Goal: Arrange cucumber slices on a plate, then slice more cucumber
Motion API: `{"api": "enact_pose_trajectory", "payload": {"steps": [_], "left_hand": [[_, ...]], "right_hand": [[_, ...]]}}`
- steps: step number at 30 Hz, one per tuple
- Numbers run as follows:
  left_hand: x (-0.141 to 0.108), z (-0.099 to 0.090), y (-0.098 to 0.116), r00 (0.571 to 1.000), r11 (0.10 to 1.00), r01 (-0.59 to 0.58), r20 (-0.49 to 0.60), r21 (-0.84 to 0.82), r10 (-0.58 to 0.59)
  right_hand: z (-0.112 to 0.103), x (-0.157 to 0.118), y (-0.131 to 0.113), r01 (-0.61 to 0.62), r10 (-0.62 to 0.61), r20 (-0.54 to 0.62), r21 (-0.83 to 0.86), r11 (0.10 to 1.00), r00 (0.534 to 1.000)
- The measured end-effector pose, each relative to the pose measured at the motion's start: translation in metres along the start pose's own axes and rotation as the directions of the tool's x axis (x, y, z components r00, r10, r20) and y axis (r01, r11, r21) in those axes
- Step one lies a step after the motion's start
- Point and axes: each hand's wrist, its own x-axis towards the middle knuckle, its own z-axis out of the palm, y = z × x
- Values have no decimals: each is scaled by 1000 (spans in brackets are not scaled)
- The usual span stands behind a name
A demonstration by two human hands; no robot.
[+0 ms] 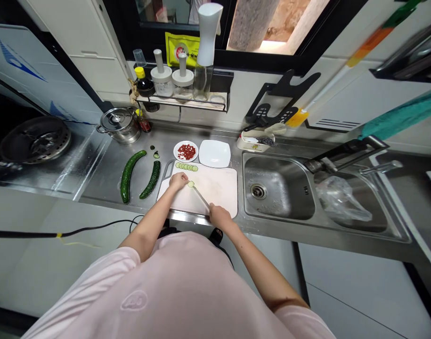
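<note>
On the white cutting board (pixel 218 188), my right hand (pixel 220 217) is wrapped round the handle of a knife (pixel 201 197). The blade points up and left, its tip at a pale cucumber slice (pixel 191 184). My left hand (pixel 179 181) rests over the board's left part, just left of that slice, with fingers curled together; what they hold, if anything, is hidden. A row of overlapping cucumber slices (pixel 187 166) lies along the board's far edge. To the board's left are a shorter cucumber (pixel 150 180) and a long whole cucumber (pixel 127 176), with small cut ends (pixel 156 154) behind them.
Behind the board stand a plate of chopped red pieces (pixel 186 151) and a white square dish (pixel 214 153). A steel pot (pixel 120 125) is at the back left, a wok (pixel 35 139) farther left. The sink (pixel 279 188) lies right, a plastic bag (pixel 342 200) in its second basin.
</note>
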Motion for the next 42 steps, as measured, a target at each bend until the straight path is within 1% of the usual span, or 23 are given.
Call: {"api": "enact_pose_trajectory", "payload": {"steps": [5, 13, 19, 27, 32, 35, 38, 40, 42], "left_hand": [[1, 2, -2, 1000, 1000, -16, -2, -11, 16], [1, 1, -2, 1000, 1000, -9, 9, -19, 9], [1, 1, -1, 1000, 1000, -9, 12, -19, 9], [-1, 0, 0, 1000, 1000, -4, 5, -9, 4], [-8, 0, 2, 1000, 1000, -25, -20, -3, 25], [-16, 2, 2, 996, 998, -67, -62, 16, 68], [-25, 5, -1, 978, 983, -170, -110, 69, 177], [-31, 7, -3, 959, 963, -244, -117, 111, 256], [-37, 8, -4, 946, 946, -289, -109, 147, 306]], "right_hand": [[0, 1, 0, 16, -16, -15, -3, 1000, 1000], [-13, 13, -13, 27, -27, -11, 15, 1000, 1000], [-12, 19, -15, 29, -29, -38, -2, 1000, 999], [-9, 13, -12, 17, -17, -25, 5, 1000, 1000], [-3, 5, -6, 7, -7, -18, 3, 1000, 1000], [0, 1, -3, -6, 6, -28, 2, 1000, 1000], [3, -1, -1, -8, 8, -28, 1, 1000, 1000], [4, -2, 1, -6, 6, -17, 2, 1000, 1000], [7, -3, 3, -7, 7, -21, 1, 1000, 1000]]}}
